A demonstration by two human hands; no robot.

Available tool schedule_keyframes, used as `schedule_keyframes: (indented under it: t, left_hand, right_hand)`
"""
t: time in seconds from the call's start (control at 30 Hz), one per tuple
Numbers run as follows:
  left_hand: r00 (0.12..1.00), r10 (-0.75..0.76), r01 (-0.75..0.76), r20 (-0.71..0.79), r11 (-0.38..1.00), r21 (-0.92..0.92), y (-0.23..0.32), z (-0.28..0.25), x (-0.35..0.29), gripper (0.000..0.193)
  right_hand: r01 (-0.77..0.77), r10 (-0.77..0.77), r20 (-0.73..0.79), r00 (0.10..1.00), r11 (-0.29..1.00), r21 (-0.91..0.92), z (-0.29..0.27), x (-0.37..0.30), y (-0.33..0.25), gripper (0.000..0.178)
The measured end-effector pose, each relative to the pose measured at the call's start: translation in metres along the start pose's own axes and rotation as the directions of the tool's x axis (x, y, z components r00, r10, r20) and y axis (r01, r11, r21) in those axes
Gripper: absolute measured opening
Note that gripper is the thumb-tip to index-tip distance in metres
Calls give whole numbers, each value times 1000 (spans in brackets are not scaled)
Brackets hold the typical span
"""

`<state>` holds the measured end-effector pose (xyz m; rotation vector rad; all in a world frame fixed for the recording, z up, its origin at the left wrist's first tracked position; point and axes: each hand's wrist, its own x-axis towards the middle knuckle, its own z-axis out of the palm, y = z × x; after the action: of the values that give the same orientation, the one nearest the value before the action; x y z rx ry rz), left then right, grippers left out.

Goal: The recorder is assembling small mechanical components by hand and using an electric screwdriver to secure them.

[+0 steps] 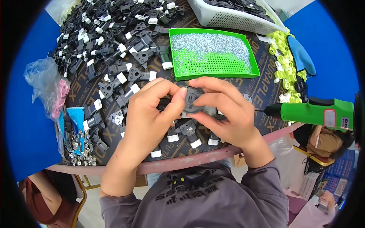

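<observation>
Layout about the screw tray (218, 76) on the counter (266, 64): behind, a basket (228, 22); left, piled brackets (114, 38); right, ring parts (283, 57); right and forward, a power screwdriver (319, 114); directly before it, a round part (195, 93) between left hand (152, 102) and right hand (234, 108).

Left hand (154, 104) is lying just left of frame centre; thumb and forefinger are pinching, other fingers are curling inward. Right hand (230, 108) is lying right of centre, fingers bending leftward, thumb resting below them. Left forearm (118, 171) is slanting toward lower left, right forearm (258, 152) toward lower right.
</observation>
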<state>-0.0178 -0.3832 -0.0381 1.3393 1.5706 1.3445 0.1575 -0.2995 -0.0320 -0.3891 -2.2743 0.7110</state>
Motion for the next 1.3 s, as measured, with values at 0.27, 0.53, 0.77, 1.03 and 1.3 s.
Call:
schedule_keyframes:
  t: [0.27,0.53,0.77,1.03,1.3]
  left_hand:
    - [967,-253,151,-27,658,-738,2,-41,17,26]
    - [916,-375,207,143,137,-969,-21,-55,21,28]
    - [919,-382,187,97,208,-960,-22,-52,22,28]
    - [922,-388,189,-9,469,-863,-22,-29,16,29]
    - [907,-407,117,-105,483,-868,-26,-16,15,28]
  right_hand:
    - [-169,138,462,876,985,25,-23,-16,-21,48]
    - [-107,105,547,831,994,-28,2,-19,-14,53]
    - [-90,102,589,801,995,-49,4,-17,-8,54]
    - [-102,106,276,955,994,-28,-7,2,-14,39]
    - [-136,138,171,976,990,-24,39,33,-15,59]
